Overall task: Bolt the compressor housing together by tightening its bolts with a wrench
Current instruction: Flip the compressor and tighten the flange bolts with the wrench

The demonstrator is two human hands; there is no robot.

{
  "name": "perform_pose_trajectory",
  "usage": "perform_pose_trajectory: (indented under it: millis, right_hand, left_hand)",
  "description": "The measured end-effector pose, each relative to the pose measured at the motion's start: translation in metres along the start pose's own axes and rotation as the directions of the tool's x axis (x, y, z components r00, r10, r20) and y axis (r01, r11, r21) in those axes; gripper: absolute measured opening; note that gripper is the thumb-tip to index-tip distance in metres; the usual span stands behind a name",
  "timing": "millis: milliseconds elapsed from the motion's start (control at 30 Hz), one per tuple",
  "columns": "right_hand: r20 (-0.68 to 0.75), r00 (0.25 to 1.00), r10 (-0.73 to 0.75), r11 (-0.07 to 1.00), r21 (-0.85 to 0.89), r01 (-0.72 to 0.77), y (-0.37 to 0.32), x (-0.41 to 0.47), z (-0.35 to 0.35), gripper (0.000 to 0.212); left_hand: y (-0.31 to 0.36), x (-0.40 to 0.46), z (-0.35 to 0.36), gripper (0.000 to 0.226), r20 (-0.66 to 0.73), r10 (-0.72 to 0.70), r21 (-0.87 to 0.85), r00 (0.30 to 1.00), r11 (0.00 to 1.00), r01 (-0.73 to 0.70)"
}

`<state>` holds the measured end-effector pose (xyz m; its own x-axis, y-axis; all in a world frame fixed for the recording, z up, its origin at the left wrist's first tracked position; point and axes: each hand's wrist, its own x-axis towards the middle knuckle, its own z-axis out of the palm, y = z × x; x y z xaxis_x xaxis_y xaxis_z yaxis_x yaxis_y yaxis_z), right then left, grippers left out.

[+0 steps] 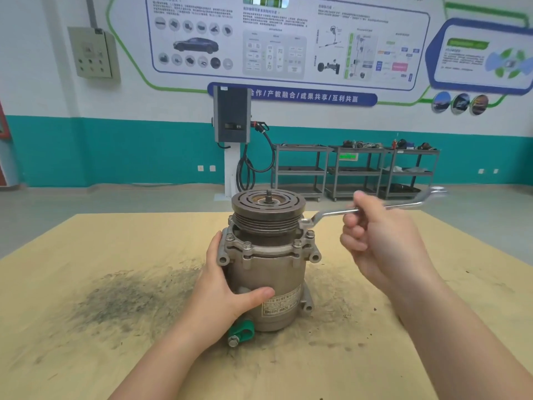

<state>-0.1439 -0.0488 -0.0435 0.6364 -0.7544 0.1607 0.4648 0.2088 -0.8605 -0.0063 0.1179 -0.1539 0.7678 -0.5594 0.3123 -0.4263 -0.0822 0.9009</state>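
Note:
A grey metal compressor (268, 272) stands upright on the wooden table (86, 284), its dark grooved pulley (268, 206) on top. Several bolts (247, 245) ring the housing flange below the pulley. My left hand (227, 287) grips the housing's left side, thumb across the front near the label. My right hand (380, 235) holds the shaft of a silver wrench (331, 212). The wrench's ring end sits over a bolt at the flange's right rear. Its open end (435, 193) points up and right, blurred.
A green clamp with a bolt (240, 333) pokes out at the compressor's base. A dark grime stain (129, 295) covers the table left of it. Beyond the table stand a grey wall charger (232, 116) with cable and metal shelf carts (354, 171).

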Motion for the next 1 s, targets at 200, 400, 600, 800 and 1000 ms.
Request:
perform_pose_trajectory:
  millis: [200, 400, 600, 800, 1000]
  right_hand:
    - [0.222, 0.937, 0.271, 0.963, -0.061, -0.264, 0.010, 0.019, -0.011, 0.020]
    - [0.263, 0.863, 0.432, 0.902, -0.099, -0.421, 0.007, 0.033, -0.011, 0.020]
    - [0.101, 0.995, 0.020, 1.000, 0.012, -0.021, 0.033, 0.000, -0.016, 0.025]
    - [0.431, 0.422, -0.798, 0.194, -0.479, 0.856, 0.069, -0.053, -0.003, 0.037]
    - [0.363, 0.835, -0.414, 0.861, -0.142, 0.489, 0.028, -0.058, 0.006, 0.029]
  left_hand:
    - [0.002, -0.002, -0.001, 0.144, 0.017, -0.008, -0.018, 1.000, 1.000, 0.009]
    - [0.003, -0.002, -0.001, 0.144, 0.018, 0.000, -0.039, 1.000, 0.999, 0.001]
    - [0.001, -0.001, -0.002, 0.149, 0.017, -0.029, -0.035, 0.999, 0.999, 0.030]
    - [0.012, -0.012, 0.005, 0.119, -0.282, 0.206, 0.181, 0.937, 0.970, -0.159]
    - [0.062, -0.032, 0.016, 0.035, -0.257, 0.625, 0.217, 0.737, 0.780, -0.587]
